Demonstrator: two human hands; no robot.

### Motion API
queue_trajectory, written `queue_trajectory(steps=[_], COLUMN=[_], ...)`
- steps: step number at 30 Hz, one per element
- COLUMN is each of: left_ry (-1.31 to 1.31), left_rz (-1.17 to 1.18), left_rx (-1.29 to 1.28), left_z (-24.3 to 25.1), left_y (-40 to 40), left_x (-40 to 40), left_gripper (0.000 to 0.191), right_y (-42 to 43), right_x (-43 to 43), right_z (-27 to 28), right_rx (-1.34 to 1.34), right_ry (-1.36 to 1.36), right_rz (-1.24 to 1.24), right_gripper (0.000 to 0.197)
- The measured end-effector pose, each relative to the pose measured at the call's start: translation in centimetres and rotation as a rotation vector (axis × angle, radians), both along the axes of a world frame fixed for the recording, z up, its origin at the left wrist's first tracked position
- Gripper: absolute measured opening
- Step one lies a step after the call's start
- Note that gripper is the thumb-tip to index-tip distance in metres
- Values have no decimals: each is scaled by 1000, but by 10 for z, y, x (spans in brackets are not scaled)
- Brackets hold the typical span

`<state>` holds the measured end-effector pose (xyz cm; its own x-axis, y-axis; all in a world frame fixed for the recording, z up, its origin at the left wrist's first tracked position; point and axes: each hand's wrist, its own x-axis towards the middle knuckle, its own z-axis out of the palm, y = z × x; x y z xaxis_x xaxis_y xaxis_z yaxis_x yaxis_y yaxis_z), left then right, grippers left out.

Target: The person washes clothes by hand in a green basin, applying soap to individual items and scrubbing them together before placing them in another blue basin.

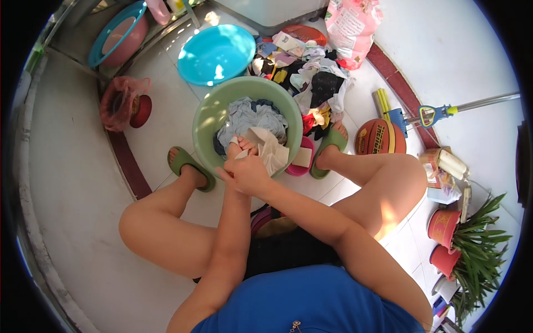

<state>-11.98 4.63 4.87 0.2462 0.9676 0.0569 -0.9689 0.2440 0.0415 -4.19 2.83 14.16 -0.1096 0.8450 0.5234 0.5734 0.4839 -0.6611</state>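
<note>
A green plastic basin [201, 125] stands on the floor between the feet, with wet-looking light blue cloth [245, 120] and darker cloth inside. Over its near rim, my left hand [242, 146] has bent fingers at a cream cloth [270, 152]; something white wraps one finger. My right hand [248, 172] is closed just nearer the body, crossing my left hand and wrist, with a bit of the cream cloth at its fingers. The rest of that cloth hangs into the basin on the right. A pale bar of soap [301, 157] lies in a pink dish [307, 143] beside the basin.
A blue basin [216, 54] stands beyond, beside a clothes pile [316, 79] and a pink printed bag [349, 33]. To the right are a basketball [380, 137], a mop [433, 115] and potted plants [479, 237]. A red plastic bag [118, 104] lies left. Green slippers flank the basin.
</note>
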Motion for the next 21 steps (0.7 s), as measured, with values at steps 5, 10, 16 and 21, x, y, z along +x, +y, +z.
queue_trajectory(steps=[5,10,16,21], left_ry=[676,418,635,547], left_rz=[-203,31,-304,39], left_rx=[-670,-506,-573,-198], left_z=[97,35,78,91], left_y=[15,9,5,15], left_x=[54,-1,44,30], left_gripper=[22,21,21,39], right_y=[80,15,87,109], right_x=[48,3,62,87], right_z=[-45,1,-33,0], right_rx=[-368,-214,-301,-771], right_ry=[15,41,28,676], right_rz=[-91,67,-193,-51], right_gripper=[34,30,33,28])
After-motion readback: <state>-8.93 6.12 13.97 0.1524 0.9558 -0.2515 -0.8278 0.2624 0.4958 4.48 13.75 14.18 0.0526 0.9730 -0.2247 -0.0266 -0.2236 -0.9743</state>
